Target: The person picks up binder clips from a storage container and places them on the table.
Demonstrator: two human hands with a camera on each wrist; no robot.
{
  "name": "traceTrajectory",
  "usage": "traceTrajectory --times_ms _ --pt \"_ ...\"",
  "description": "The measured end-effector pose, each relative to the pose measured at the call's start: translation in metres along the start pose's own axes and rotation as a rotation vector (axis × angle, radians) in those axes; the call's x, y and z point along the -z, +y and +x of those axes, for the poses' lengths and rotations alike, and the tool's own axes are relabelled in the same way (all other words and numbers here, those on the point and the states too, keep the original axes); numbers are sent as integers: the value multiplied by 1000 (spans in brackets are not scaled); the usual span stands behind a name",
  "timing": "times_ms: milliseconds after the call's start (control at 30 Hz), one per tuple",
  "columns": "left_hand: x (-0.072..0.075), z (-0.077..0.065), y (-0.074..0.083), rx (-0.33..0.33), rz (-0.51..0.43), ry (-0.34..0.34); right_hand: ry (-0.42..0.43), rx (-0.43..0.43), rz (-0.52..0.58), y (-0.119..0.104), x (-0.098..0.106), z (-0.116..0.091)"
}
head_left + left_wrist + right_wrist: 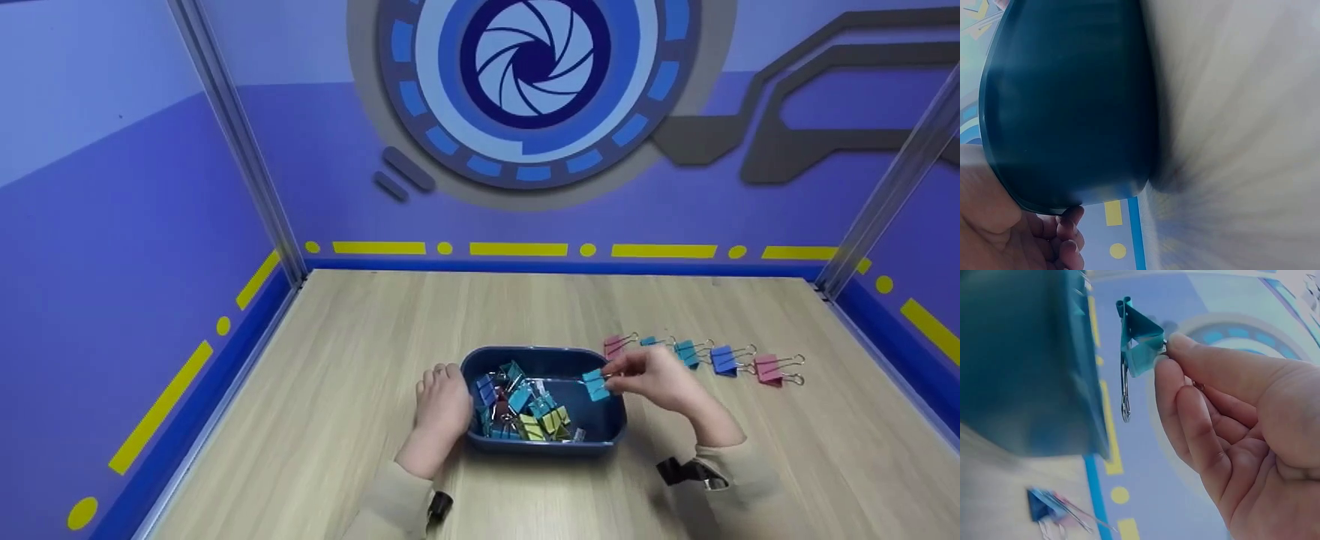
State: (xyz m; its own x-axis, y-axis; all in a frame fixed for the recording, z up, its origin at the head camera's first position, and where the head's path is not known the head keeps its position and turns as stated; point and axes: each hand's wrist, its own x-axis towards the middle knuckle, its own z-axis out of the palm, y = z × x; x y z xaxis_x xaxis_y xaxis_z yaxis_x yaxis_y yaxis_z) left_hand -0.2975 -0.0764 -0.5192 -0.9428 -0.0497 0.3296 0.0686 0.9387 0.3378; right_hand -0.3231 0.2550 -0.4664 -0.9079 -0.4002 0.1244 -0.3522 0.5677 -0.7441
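A teal binder clip (596, 385) is pinched between the thumb and fingertips of my right hand (660, 381), over the right end of a dark blue plastic bin (540, 448). In the right wrist view the clip (1143, 343) shows its folded sheet-metal body, with one wire handle hanging down. My left hand (444, 399) holds the bin's left end at the rim. The left wrist view shows its fingers (1069, 256) curled by the bin's corner. Several binder clips (519, 397) in blue, teal, yellow and dark red lie heaped in the bin's left and middle part.
On the wooden table (360, 322), a slanting row of binder clips lies right of the bin, including a blue one (724, 361) and a pink one (769, 370). My right hand partly covers the row. Blue-purple panels (315, 165) wall the table's back and sides.
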Motion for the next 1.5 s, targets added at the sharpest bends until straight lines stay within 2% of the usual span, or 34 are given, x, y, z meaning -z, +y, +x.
traceTrajectory --times_ms 300,467,667,867,1033,1300,1500 --pt "-2 1 -2 6 4 -24 147 -179 -53 16 36 -11" --pt "-2 2 -2 15 -3 -40 208 -242 -99 34 43 -9" --pt "-3 3 -2 15 -5 -37 218 -332 -142 57 42 -7" --pt "-3 3 -3 12 -3 -25 204 -360 -153 76 35 -4" --pt "-3 3 -3 15 -13 -32 204 -341 -183 87 24 -2" --pt "-3 3 -3 13 -18 -33 204 -368 -142 92 19 -1" --pt "-3 3 -3 14 -20 -29 185 -347 -174 94 18 0"
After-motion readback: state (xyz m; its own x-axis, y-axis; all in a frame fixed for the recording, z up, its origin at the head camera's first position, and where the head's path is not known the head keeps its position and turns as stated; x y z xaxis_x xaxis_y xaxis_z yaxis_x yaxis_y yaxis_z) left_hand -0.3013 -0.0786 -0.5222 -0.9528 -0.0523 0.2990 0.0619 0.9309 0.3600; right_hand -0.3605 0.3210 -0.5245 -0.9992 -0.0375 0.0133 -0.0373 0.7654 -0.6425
